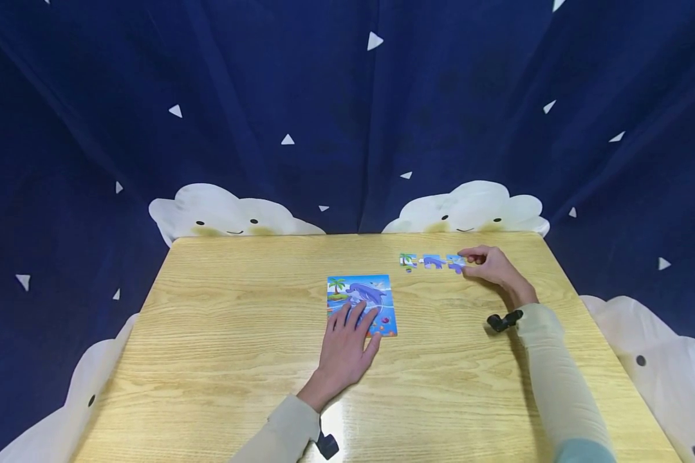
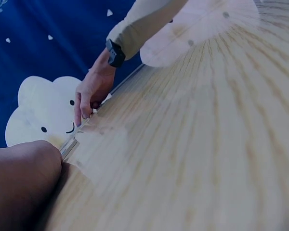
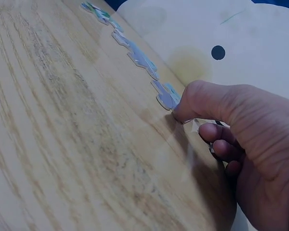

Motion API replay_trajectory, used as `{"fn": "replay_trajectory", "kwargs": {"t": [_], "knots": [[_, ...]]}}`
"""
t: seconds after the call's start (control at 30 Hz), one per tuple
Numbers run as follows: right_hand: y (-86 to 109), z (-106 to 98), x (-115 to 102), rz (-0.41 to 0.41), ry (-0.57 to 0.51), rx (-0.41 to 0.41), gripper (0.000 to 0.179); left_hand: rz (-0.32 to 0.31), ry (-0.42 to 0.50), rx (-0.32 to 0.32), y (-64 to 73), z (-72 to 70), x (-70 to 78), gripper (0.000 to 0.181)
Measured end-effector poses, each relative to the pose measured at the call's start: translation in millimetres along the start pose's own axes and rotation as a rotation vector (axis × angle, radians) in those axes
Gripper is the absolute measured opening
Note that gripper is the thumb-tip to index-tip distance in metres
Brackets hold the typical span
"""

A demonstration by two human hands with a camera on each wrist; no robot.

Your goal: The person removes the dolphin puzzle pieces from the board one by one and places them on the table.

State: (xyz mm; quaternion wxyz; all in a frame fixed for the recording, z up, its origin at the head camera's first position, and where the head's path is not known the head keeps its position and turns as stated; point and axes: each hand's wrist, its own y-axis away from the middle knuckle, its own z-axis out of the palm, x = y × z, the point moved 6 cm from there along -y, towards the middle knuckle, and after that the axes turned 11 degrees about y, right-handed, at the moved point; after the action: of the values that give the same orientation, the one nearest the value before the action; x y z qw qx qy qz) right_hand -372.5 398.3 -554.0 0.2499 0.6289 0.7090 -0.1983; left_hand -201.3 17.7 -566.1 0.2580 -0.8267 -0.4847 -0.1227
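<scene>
A square dolphin picture card (image 1: 360, 289) lies on the table, a palm tree at its upper left. My left hand (image 1: 345, 350) rests on its lower part with fingers spread, covering some of it. To the upper right, puzzle pieces lie in a row: a palm-tree piece (image 1: 407, 260), a dolphin-head piece (image 1: 433, 262) and a blue-purple piece (image 1: 455, 263) at the right end. My right hand (image 1: 492, 265) pinches that last piece between thumb and forefinger, the other fingers curled in. In the right wrist view, the thumb (image 3: 207, 100) is at the edge of the end piece (image 3: 164, 96).
The wooden table (image 1: 220, 360) has its far edge just behind the row of pieces. Beyond stands a dark blue curtain (image 1: 301, 83) with white triangles and cloud shapes (image 1: 469, 207). A black wrist camera (image 1: 504, 320) juts out from the right sleeve.
</scene>
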Motion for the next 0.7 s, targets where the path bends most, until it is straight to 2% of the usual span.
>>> {"fn": "replay_trajectory", "kwargs": {"t": [0.3, 0.43, 0.6, 0.7], "knots": [[6.7, 1, 0, -0.006, -0.025, 0.03, 0.049, 0.008, -0.034, -0.035, 1.2, 1.1, 3.1, 0.052], [15.2, 1, -4, -0.032, -0.058, 0.1, 0.047, 0.019, -0.04, -0.036, 1.7, 1.7, 4.0, 0.051], [31.1, 2, -24, -0.09, -0.094, 0.207, 0.041, 0.039, -0.016, -0.004, 1.5, -1.7, 5.9, 0.049], [40.7, 7, -41, -0.145, -0.113, 0.245, 0.037, 0.039, 0.003, -0.003, 1.6, -2.7, 6.3, 0.049]]}}
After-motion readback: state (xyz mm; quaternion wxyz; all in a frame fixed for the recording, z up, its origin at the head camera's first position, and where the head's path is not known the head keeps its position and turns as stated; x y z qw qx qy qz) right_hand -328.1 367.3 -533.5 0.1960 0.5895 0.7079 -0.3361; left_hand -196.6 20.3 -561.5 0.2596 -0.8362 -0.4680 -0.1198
